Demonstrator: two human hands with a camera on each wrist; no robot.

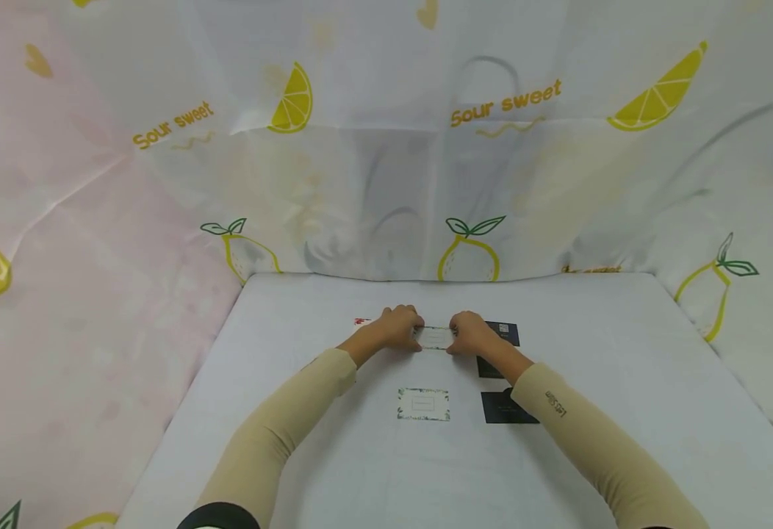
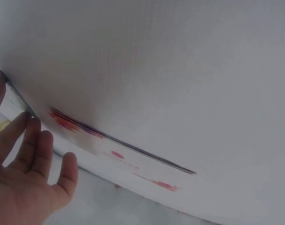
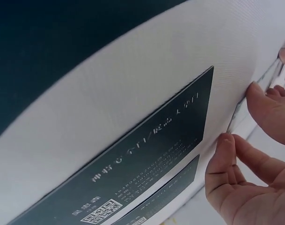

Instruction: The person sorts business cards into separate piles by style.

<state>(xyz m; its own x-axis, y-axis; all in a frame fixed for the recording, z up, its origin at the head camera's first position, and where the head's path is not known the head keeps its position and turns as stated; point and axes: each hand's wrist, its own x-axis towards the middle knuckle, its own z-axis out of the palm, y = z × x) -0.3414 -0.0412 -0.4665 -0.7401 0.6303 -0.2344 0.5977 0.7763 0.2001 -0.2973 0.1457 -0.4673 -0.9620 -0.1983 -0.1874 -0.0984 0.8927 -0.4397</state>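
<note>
A small white card lies at the middle of the white table. My left hand pinches its left end and my right hand pinches its right end. In the left wrist view the thumb and fingers close on the card's thin edge. The right wrist view has my fingertips on the card's other edge, right beside a dark printed card.
A card with red marks lies just left of my left hand. A white card with a patterned border lies nearer to me. Three dark cards lie under and beside my right forearm. A lemon-print cloth hangs around the table.
</note>
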